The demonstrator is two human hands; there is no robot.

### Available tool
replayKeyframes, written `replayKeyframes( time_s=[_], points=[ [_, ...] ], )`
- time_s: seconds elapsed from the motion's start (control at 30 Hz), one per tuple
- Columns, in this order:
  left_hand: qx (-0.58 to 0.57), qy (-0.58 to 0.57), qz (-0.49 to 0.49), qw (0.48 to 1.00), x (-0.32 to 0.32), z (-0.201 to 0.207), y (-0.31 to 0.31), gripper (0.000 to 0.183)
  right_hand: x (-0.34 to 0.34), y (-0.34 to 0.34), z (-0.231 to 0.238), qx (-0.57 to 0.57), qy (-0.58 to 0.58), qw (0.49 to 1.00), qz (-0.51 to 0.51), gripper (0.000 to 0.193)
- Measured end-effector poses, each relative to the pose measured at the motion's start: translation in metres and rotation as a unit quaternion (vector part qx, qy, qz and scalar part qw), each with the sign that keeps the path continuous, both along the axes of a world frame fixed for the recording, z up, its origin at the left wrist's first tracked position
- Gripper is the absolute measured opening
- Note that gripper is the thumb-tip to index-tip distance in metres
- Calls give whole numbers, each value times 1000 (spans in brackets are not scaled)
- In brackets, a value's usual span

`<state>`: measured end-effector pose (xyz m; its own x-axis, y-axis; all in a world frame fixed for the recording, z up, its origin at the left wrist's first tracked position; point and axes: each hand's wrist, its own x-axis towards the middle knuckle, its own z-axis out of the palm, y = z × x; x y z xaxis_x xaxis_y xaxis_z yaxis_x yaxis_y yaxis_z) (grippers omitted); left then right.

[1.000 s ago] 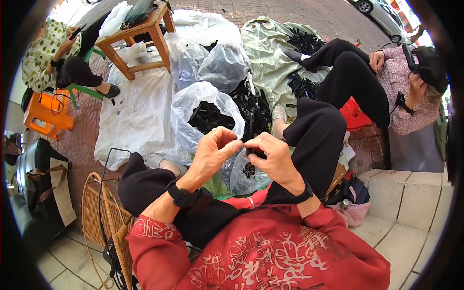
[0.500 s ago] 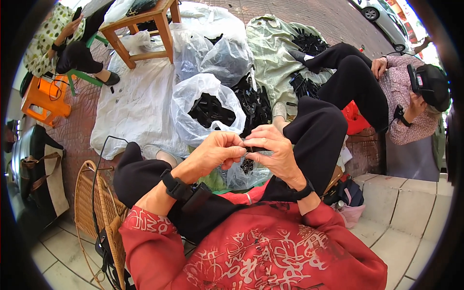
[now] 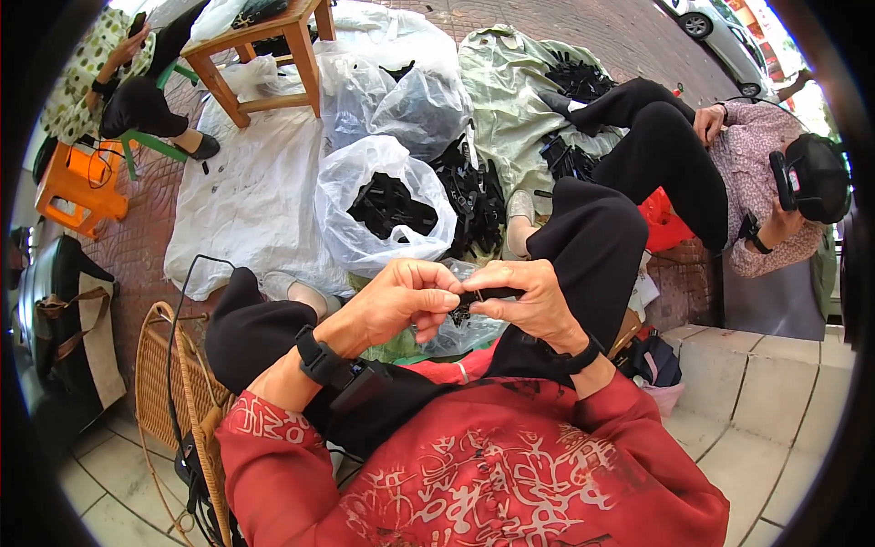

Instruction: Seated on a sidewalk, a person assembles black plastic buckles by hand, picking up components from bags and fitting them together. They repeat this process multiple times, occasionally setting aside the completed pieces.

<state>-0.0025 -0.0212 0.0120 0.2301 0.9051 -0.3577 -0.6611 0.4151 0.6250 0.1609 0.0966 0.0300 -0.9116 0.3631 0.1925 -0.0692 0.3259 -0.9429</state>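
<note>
Above my lap, my left hand [image 3: 401, 301] and my right hand [image 3: 533, 305] meet, both closed with thumb and fingertips on one small, narrow black piece [image 3: 493, 294]. It lies level between them, and my fingers hide part of it; its exact kind I cannot make out. Below the hands, between my knees, a clear plastic bag [image 3: 445, 345] shows small dark bits. Just beyond stands an open translucent bag [image 3: 334, 205] with black parts [image 3: 394, 206] in it. To its right lies a loose heap of similar black parts [image 3: 471, 201].
White sheeting [image 3: 241, 205] and a pale green sheet [image 3: 497, 87] cover the paving, with more black parts on the green. A wooden stool [image 3: 305, 68] stands far left, a wicker chair [image 3: 182, 383] near left. A co-worker [image 3: 766, 173] sits at right, another person [image 3: 114, 82] far left.
The black piece now shows more plainly between my fingers, pointing toward my right palm. My hands have shifted slightly down and a little apart. The view has moved slightly.
</note>
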Motion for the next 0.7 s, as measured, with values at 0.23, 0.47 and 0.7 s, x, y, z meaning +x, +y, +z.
replayKeyframes(
  time_s=[0.23, 0.47, 0.7],
  points=[
    [53, -91, 22, 994, 5, -4, -5, 11, -2, 2, 10, -29, -7, 999, 17, 24],
    [51, -126, 7, 991, 6, -14, -3, 13, 0, 0, 16, 68, -9, 998, -4, 24],
    [74, -43, -7, 996, 5, -17, -1, 11, 1, -4, 8, 45, -53, 997, -37, 18]
  ],
)
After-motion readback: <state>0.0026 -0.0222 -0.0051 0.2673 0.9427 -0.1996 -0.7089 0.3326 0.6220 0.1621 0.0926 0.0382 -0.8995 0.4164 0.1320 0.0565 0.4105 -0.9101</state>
